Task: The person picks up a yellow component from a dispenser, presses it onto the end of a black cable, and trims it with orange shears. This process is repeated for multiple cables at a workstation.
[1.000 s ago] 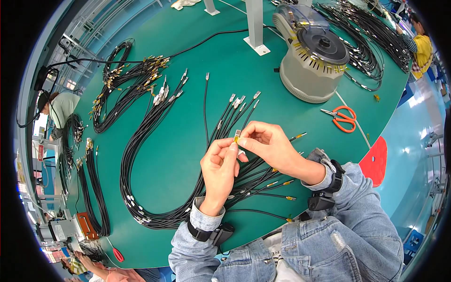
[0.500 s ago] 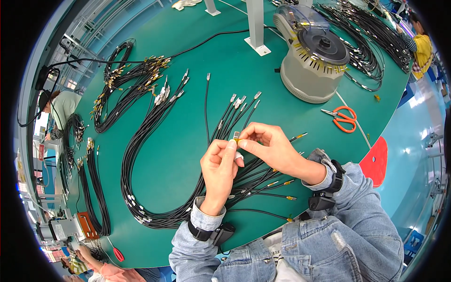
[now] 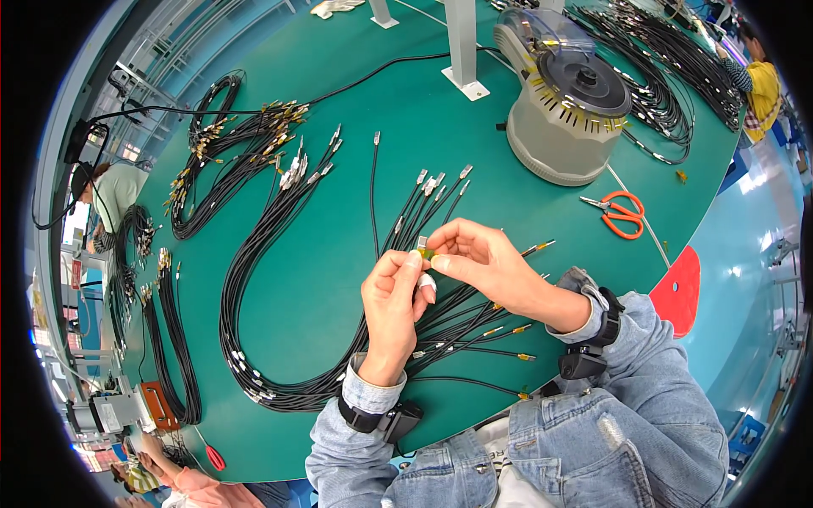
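Note:
In front of me, my left hand (image 3: 391,296) pinches a black cable's silver plug (image 3: 423,241) between thumb and forefinger, with the plug's end pointing away from me. White wrapping covers one of its fingers. From the right, my right hand (image 3: 489,264) presses a small piece of yellow tape (image 3: 428,253) against the plug with thumb and forefinger; the hands nearly touch. Loose cables of a large black bundle (image 3: 240,284) pass under both hands. Some plugs near my right forearm carry yellow tape (image 3: 526,356), while those farther off look bare silver.
A round grey tape dispenser (image 3: 559,140) with yellow strips round its disc stands at the far right. Orange-handled scissors (image 3: 625,214) lie nearer. A metal post (image 3: 462,51) rises behind. More cable bundles (image 3: 174,356) lie left. Other people work at both sides.
Both hands stay in nearly the same place. The yellow tape now shows more plainly between the fingertips, and the left fingers have shifted slightly.

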A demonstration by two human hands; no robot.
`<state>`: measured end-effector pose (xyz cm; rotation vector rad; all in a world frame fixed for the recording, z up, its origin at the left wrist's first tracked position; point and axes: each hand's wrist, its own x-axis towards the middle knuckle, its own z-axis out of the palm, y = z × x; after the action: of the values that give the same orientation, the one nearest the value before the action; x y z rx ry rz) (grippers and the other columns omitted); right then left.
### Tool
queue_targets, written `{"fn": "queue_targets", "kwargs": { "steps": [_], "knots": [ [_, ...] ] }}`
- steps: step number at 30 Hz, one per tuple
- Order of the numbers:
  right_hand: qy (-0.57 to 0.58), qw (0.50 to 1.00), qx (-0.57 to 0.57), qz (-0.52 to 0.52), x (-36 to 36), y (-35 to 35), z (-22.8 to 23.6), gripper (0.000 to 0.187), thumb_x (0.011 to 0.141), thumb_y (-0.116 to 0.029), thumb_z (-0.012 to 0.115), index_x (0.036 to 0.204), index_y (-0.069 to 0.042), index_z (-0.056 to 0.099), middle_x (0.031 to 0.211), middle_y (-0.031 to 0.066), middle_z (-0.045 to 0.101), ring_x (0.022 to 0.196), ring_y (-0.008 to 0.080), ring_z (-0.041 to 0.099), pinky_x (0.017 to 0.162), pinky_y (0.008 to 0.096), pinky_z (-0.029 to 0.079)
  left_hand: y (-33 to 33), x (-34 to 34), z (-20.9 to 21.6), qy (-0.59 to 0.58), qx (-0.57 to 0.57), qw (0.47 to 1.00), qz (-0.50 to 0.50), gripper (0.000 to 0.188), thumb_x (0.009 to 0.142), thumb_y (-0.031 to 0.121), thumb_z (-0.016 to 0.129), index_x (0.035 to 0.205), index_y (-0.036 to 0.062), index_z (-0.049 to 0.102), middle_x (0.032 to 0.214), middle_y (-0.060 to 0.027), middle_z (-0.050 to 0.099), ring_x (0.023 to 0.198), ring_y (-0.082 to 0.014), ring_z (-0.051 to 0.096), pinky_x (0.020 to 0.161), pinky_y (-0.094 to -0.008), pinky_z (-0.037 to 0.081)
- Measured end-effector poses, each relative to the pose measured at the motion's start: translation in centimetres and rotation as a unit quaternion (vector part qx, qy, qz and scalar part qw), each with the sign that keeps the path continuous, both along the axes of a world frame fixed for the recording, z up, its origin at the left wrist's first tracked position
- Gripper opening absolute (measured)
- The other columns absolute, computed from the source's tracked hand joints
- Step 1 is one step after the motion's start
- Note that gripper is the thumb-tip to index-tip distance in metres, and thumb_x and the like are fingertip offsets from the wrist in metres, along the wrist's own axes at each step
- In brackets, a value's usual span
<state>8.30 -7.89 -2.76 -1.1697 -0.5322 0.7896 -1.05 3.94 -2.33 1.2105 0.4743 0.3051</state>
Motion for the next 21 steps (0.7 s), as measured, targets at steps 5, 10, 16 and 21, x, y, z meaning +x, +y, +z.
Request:
{"fn": "queue_targets", "kwargs": {
  "steps": [5, 10, 16, 21],
  "knots": [
    [-0.031, 0.999, -0.022, 0.023, 0.56, -0.14, -1.15, 0.014, 0.089, -0.011, 0.057, 0.093, 0.002, 0.057, 0.088, 0.0041, 0.06, 0.084, 0.0097, 0.055, 0.078, 0.0259, 0.045, 0.09, -0.09, -0.08, -0.003, 0.001, 1.0, -0.012, 0.018, 0.093, 0.017, 0.049, 0.084, 0.0038, 0.056, 0.057, -0.0012, 0.054, 0.039, -0.0003, 0.033, 0.036, -0.0156, 0.021],
    [-0.022, 0.999, -0.029, 0.02, 0.68, -0.22, -0.99, 0.013, 0.089, -0.011, 0.057, 0.091, 0.002, 0.057, 0.087, 0.0035, 0.06, 0.083, 0.0087, 0.055, 0.076, 0.0252, 0.045, 0.25, -0.16, 0.08, -0.017, 0.015, 0.999, -0.023, 0.012, 0.092, 0.013, 0.052, 0.087, 0.0028, 0.056, 0.061, -0.0029, 0.057, 0.041, -0.001, 0.037, 0.037, -0.0156, 0.025],
    [-0.026, 0.999, -0.038, 0.016, 0.77, -0.34, -0.8, 0.013, 0.088, -0.011, 0.057, 0.09, 0.002, 0.058, 0.086, 0.0025, 0.06, 0.082, 0.0078, 0.055, 0.074, 0.0243, 0.045, -0.2, -0.08, 0.15, -0.026, 0.076, 0.997, 0.002, 0.007, 0.089, 0.01, 0.055, 0.088, 0.0026, 0.056, 0.061, -0.0048, 0.058, 0.04, -0.0038, 0.039, 0.037, -0.0158, 0.027],
    [-0.018, 0.999, -0.042, 0.013, 0.74, -0.34, -0.73, 0.013, 0.088, -0.011, 0.056, 0.09, 0.002, 0.058, 0.086, 0.0023, 0.06, 0.081, 0.0074, 0.055, 0.073, 0.024, 0.045, -0.21, -0.4, 0.13, -0.022, 0.087, 0.996, -0.004, 0.009, 0.089, 0.008, 0.056, 0.09, -0.0008, 0.055, 0.069, -0.0079, 0.063, 0.048, -0.0058, 0.051, 0.041, -0.0159, 0.033]
  ]
}}
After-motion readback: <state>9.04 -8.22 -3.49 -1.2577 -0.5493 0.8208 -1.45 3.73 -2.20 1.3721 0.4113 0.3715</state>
